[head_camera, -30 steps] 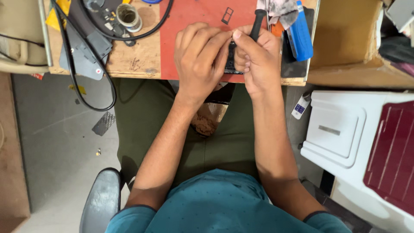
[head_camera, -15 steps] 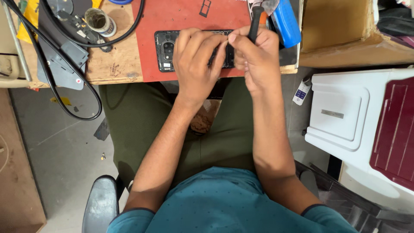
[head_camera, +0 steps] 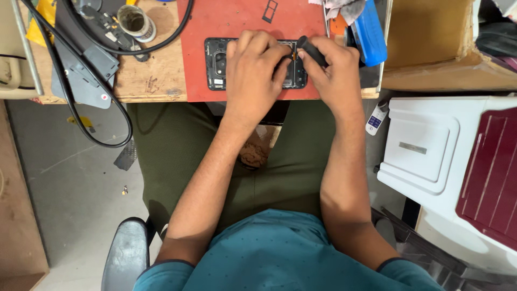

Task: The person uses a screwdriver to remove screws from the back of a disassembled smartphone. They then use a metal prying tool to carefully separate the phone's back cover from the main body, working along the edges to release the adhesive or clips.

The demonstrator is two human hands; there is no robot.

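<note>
At the wooden bench, an opened phone with its back cover off lies flat on my red work mat. My left hand presses down on the phone's middle, fingers bent over it. My right hand, just right of the phone, has its grip closed around a black-handled tool whose tip meets the phone's right end. A small black tray frame lies on the mat above the phone; black cable loops to its left.
</note>
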